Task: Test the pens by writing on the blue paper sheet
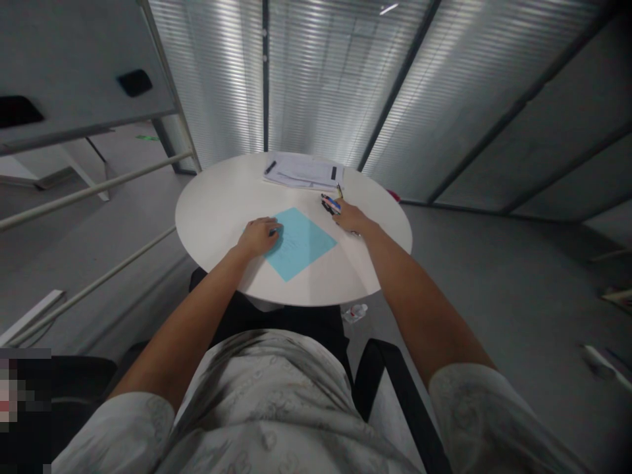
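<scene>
A light blue square sheet [307, 242] lies turned cornerwise on the round white table, with faint writing on its left part. My left hand [259, 237] rests on the sheet's left corner, its fingers curled; a small dark thing shows at the thumb and fingertips, too small to name. To the right of the sheet, my right hand [348, 217] is at a small group of pens [330, 204], its fingers partly hidden behind the hand. Whether it grips one of them cannot be made out.
White papers [303, 172] with a dark pen [270, 167] lie at the far side of the table [212, 217]. A chair armrest [380, 368] is at my right, a clear bottle [355, 312] on the floor. White rails [99, 187] stand left.
</scene>
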`<state>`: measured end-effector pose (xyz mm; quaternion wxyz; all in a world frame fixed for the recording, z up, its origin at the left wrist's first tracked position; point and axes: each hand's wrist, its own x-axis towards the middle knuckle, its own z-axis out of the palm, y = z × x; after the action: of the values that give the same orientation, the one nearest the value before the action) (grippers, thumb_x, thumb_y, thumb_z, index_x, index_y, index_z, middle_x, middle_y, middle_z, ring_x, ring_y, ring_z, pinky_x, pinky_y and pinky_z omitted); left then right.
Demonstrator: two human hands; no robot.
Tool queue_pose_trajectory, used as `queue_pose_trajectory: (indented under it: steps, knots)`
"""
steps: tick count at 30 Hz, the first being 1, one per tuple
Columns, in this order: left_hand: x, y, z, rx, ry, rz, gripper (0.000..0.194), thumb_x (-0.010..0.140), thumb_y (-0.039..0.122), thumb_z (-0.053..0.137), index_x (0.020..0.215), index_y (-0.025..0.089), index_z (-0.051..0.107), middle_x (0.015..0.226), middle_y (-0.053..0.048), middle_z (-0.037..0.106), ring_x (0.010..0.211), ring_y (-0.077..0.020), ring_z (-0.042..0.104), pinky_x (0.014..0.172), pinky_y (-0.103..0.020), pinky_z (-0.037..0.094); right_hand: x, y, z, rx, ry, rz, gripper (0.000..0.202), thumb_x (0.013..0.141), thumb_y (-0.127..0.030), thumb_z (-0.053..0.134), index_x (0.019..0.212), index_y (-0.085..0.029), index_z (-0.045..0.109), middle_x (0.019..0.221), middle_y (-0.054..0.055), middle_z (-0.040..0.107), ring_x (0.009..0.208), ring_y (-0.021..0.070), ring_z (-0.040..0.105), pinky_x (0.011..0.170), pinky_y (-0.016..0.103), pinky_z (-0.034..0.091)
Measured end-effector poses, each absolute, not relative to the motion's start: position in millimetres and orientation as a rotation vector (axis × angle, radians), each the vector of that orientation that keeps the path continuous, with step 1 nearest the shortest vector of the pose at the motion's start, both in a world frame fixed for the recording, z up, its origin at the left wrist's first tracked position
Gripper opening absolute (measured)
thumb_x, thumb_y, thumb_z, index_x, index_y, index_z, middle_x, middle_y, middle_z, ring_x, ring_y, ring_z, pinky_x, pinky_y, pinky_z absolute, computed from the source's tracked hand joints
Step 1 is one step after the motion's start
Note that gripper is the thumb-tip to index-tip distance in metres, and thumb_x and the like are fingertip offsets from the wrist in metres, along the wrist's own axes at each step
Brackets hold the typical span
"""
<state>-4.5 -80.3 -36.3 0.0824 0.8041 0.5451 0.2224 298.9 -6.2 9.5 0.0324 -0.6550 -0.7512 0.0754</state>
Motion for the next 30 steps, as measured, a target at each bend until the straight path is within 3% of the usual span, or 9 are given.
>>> queue_pose_trajectory:
  steps: [5,17,21,26,30]
  knots:
    - [-4.5,-79.3,-37.1,2.413,1.636,0.660,0.042,0.086,0.030,0.046,0.120,0.027,0.071,0.139,-0.006,0.061,0.130,-0.0268,0.053,0.114,-0.048,0.037,296.9,-6.4,13.6,-2.001,-2.379,0.263,0.071,0.085,-0.025,0.055,0.152,-0.021,0.031,0.136,0.019,0.059,0.112,0.0296,0.062,0.090,0.035,0.047]
    - [-5.6,-72.9,-40.5,2.332,1.589,0.725,0.039,0.084,0.029,0.049,0.113,0.027,0.074,0.135,-0.005,0.064,0.129,-0.0267,0.055,0.114,-0.046,0.038,296.1,-18.6,18.1,-2.010,-2.361,0.235,0.070,0.086,-0.030,0.056,0.152,-0.020,0.033,0.131,0.018,0.062,0.110,0.0299,0.064,0.091,0.037,0.049]
    - [-6.9,-67.5,-35.1,2.127,1.585,0.860,0.037,0.083,0.025,0.048,0.108,0.021,0.076,0.122,-0.007,0.071,0.117,-0.0237,0.063,0.108,-0.038,0.045,296.4,-21.5,23.0,-1.909,-2.199,0.385,0.064,0.087,-0.028,0.053,0.148,-0.018,0.037,0.119,0.016,0.066,0.102,0.0267,0.067,0.080,0.032,0.052]
    - [0.1,-68.0,-14.8,1.785,1.597,1.240,0.037,0.086,0.031,0.043,0.102,0.017,0.074,0.112,-0.009,0.074,0.108,-0.0234,0.065,0.100,-0.040,0.049,260.8,-32.4,38.8,-1.648,-2.023,0.555,0.068,0.089,-0.027,0.048,0.153,-0.021,0.026,0.106,0.012,0.068,0.079,0.0222,0.069,0.062,0.031,0.053]
    - [4.7,-66.8,0.6,1.350,1.382,1.187,0.055,0.093,0.045,0.029,0.116,0.012,0.066,0.116,-0.016,0.071,0.101,-0.0254,0.068,0.086,-0.042,0.056,204.6,-43.3,42.3,-1.433,-1.956,0.621,0.067,0.088,-0.028,0.049,0.151,-0.025,0.029,0.110,0.009,0.069,0.079,0.0209,0.068,0.069,0.035,0.057]
